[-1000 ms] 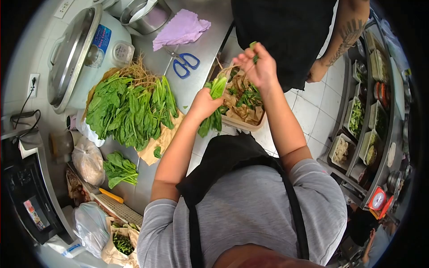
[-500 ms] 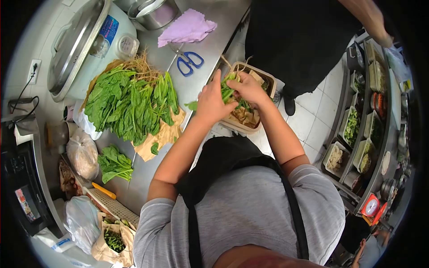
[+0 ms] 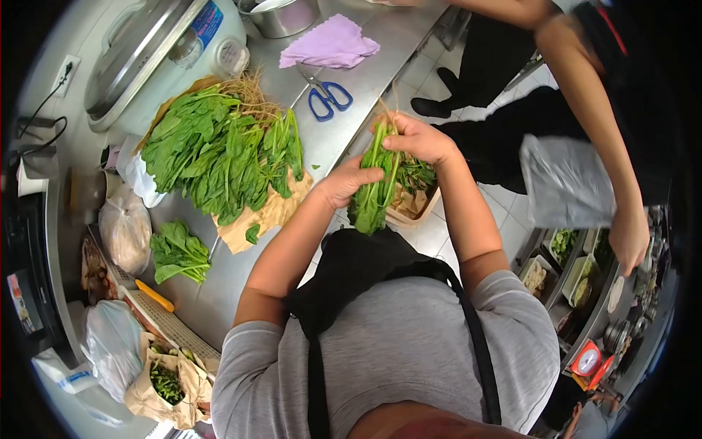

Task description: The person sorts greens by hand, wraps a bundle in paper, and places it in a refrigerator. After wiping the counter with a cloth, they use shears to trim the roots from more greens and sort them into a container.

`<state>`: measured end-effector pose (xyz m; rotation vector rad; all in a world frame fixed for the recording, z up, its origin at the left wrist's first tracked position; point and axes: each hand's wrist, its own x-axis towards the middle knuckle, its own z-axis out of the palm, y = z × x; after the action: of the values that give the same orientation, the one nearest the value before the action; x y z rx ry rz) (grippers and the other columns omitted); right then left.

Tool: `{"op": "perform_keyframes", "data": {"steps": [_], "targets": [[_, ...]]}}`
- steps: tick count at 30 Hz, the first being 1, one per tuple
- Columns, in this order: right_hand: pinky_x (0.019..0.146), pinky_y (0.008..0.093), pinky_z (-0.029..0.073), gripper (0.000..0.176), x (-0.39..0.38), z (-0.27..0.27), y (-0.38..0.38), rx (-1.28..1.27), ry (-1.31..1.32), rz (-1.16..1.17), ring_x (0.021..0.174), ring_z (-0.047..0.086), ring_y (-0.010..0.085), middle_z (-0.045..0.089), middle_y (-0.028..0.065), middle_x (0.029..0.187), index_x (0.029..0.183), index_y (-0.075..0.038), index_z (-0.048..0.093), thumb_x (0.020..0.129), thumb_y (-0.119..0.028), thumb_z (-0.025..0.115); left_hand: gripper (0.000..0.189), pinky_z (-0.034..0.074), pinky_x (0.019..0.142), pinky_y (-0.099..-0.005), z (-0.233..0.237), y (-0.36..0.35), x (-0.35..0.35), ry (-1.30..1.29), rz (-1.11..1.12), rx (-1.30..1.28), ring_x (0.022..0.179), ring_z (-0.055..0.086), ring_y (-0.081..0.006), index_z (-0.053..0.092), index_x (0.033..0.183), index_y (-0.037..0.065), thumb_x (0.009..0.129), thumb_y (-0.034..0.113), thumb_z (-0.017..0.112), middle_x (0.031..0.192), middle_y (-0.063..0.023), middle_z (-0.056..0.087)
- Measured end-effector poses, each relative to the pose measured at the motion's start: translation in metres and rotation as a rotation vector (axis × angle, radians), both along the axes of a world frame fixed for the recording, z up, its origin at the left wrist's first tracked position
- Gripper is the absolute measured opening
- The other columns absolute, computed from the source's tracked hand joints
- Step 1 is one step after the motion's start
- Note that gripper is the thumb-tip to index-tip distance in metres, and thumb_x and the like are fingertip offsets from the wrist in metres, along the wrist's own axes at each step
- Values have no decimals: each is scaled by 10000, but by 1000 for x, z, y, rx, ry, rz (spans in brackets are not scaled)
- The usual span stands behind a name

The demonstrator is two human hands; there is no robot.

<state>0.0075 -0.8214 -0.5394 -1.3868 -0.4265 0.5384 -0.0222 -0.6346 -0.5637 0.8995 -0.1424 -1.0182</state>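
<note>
A small bunch of spinach [image 3: 374, 183] is held between my two hands, roots toward the far side and leaves toward my apron. My left hand [image 3: 349, 181] grips its leafy side with the thumb across it. Up by the stems, my right hand [image 3: 420, 139] is closed around the root end. Below them stands a tan bin [image 3: 418, 214] with brown paper and green scraps inside. On the steel counter to the left lies a big pile of spinach [image 3: 219, 154] with roots, partly on brown paper [image 3: 267, 212]. A smaller spinach bunch [image 3: 179, 252] lies apart, nearer me.
Blue-handled scissors [image 3: 330, 100] and a purple cloth [image 3: 330, 42] lie on the counter. A rice cooker [image 3: 197, 66] stands at the back left. A co-worker's arm [image 3: 596, 124] and a plastic bag [image 3: 567, 179] are at the right, before trays of vegetables [image 3: 563, 249].
The spinach bunch has come up and toward me, more upright and visible. A co-worker's arm and a plastic bag have entered at the right. The view has shifted slightly.
</note>
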Motion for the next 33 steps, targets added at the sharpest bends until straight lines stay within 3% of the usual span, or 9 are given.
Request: {"op": "perform_keyframes", "data": {"steps": [2,5,10,14,21,23,26,30,33], "targets": [[859,270,350,362,17,3,7,-194,-158,156,951,449,107,483,28,1041,1080,-33,459,782,-202,578,546,481,747,-322,-7,5,-10,19,84,33,859,571,-195,436,1142,11,704,247,661,1013,-122,562],[787,308,409,462,58,-4,40,-176,61,-206,950,492,170,500,80,1049,1072,-16,476,738,-305,609,465,488,701,-312,-14,22,-21,152,240,46,799,555,-170,467,1107,24,706,177,646,1019,-115,560],[788,327,446,450,101,-17,106,-1331,-402,-358,908,557,276,570,145,978,1056,-18,503,717,-297,601,381,493,677,-324,-15,42,-19,159,367,-19,741,564,-196,486,1040,1,715,140,630,1010,-140,571],[744,366,468,518,113,-33,90,-1425,-393,-239,808,591,304,601,164,899,1058,21,479,669,-283,637,278,466,608,-310,-22,54,-12,110,373,298,686,535,-173,493,934,4,717,124,618,803,-89,581],[585,351,476,271,76,-39,-15,-1086,-225,-257,674,600,263,602,191,789,868,48,544,681,-147,547,304,427,577,-274,-25,26,4,179,256,286,643,509,-158,494,1004,30,741,149,589,676,-33,524],[508,244,444,129,44,-78,-52,-448,285,-358,575,578,185,580,91,633,761,-7,546,696,-116,569,277,426,597,-267,-24,14,10,193,200,297,642,513,-158,506,990,40,754,171,568,675,-24,525],[584,296,511,126,-33,-105,-81,139,750,-484,610,574,194,559,91,695,860,9,515,767,-73,536,261,439,562,-266,-46,-4,22,322,76,208,624,527,-139,524,981,45,763,186,553,671,-12,538],[628,276,480,348,-101,-116,-86,716,802,-276,673,561,172,550,69,822,988,-9,487,766,-254,598,213,426,531,-257,-70,-32,37,375,-83,218,589,502,-134,517,945,48,779,181,520,651,-9,515],[621,230,435,472,-115,-119,-92,411,724,-237,664,527,135,547,43,824,1009,-36,490,747,-413,601,184,399,473,-249,-74,-48,44,462,-184,226,557,462,-132,492,928,45,785,160,502,628,-14,479]]}}
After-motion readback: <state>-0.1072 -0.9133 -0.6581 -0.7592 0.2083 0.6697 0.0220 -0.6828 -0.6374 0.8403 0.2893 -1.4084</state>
